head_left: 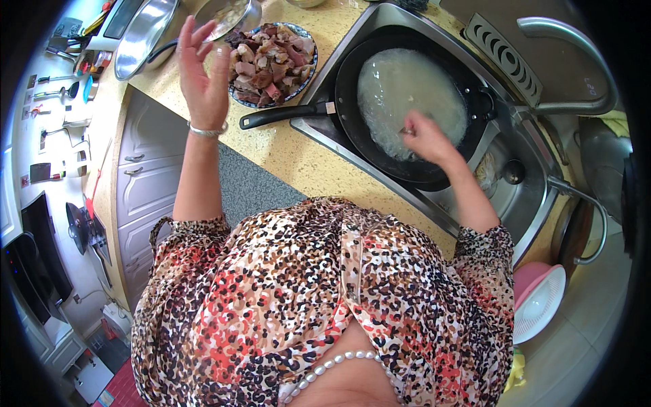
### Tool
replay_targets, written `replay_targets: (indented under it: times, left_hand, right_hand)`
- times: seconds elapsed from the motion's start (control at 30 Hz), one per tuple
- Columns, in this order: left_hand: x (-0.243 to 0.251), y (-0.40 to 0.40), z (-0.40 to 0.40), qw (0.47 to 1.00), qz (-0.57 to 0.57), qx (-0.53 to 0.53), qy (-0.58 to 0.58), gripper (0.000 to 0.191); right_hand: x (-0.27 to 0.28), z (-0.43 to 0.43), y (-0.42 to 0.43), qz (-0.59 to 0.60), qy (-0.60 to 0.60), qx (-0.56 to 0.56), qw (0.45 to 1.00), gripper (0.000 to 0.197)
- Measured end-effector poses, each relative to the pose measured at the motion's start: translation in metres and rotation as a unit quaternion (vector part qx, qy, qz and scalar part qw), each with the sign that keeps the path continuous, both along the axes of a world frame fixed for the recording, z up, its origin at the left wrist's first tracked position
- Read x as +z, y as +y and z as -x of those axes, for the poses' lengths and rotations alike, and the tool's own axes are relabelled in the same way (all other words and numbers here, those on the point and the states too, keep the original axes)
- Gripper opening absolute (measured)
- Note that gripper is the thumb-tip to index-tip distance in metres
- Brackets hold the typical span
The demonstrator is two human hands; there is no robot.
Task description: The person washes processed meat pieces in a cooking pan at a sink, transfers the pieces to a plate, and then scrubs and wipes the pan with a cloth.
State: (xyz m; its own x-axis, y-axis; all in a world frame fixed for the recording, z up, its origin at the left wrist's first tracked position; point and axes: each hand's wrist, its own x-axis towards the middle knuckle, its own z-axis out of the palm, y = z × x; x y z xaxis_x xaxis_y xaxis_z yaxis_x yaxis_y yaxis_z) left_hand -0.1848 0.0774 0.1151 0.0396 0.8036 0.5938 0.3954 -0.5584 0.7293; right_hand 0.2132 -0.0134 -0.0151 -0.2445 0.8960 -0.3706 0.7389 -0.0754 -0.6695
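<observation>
My right hand [424, 137] is bent into a fist over the lower part of a black frying pan [351, 147], with a small bit of something metallic at its fingers; what it grips is mostly hidden. Cloudy, foamy liquid [402, 86] fills the middle of the pan, which rests on the steel sink. My left hand [203, 81], wearing a silver bracelet [207, 131], is raised with its fingers apart and holds nothing. Beside it stands a blue-rimmed bowl [314, 61] heaped with chunks of meat [272, 63]. The pan's black handle [285, 115] points left, below that bowl.
Steel bowls [147, 35] stand at the upper left of the speckled counter [325, 163]. A curved faucet [574, 107] and a slotted metal rack [503, 58] are at the upper right. Right of the pan, the sink basin holds a drain stopper [513, 172]. Pink and white basins [539, 305] sit lower right.
</observation>
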Motion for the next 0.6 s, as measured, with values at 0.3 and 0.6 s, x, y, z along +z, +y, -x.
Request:
replay_targets:
  times: [0.3,0.6]
  left_hand:
    - [-0.037,-0.032,-0.117,0.906,0.264,-0.270,0.194,0.058]
    - [-0.128,0.011,-0.186,0.806,0.276,-0.281,0.441,0.105]
  right_hand:
    - [-0.020,-0.070,0.072,-0.119,-0.150,-0.129,0.973,0.033]
    - [-0.067,-0.014,0.070,-0.051,-0.090,-0.047,0.994,0.045]
